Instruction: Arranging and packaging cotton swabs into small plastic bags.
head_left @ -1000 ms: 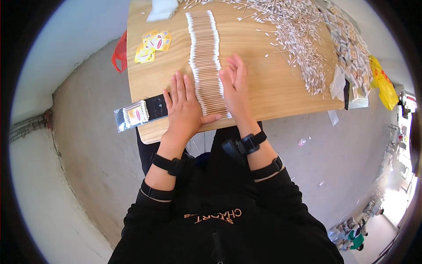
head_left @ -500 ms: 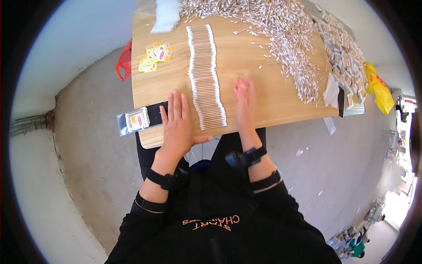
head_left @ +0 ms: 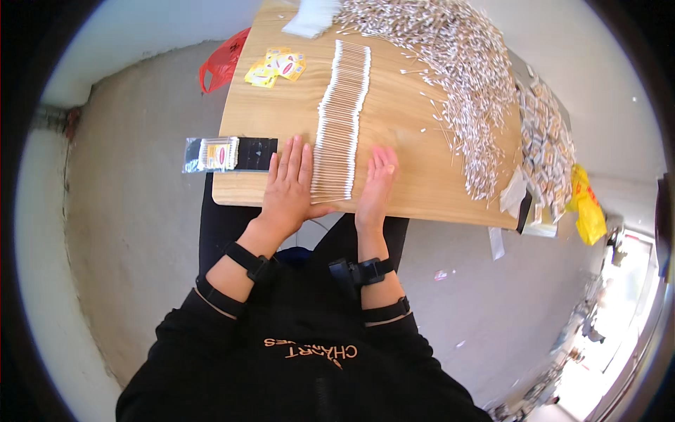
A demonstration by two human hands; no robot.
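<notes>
A long row of cotton swabs [head_left: 341,119] lies side by side on the wooden table, running away from its front edge. Against the row's left side, near the front, my left hand [head_left: 287,184] rests flat with fingers stretched out and its thumb reaching along the near end. My right hand [head_left: 377,184] stands on its edge just right of the row, palm toward it and fingers slightly bent, holding nothing visible. Left of my left hand, a clear bag with packed swabs and a yellow card [head_left: 214,155] lies by a dark strip [head_left: 257,154].
Yellow cards [head_left: 276,67] and a stack of white sheets [head_left: 309,19] lie at the far left. A large heap of loose swabs [head_left: 464,84] covers the far right. Beyond it are many packed bundles [head_left: 545,151] and a yellow bag [head_left: 589,207]; a red bag [head_left: 223,62] hangs at left.
The view has turned and shifted. My right hand has come nearer to the row and the table's front edge. My left hand stays flat beside the row.
</notes>
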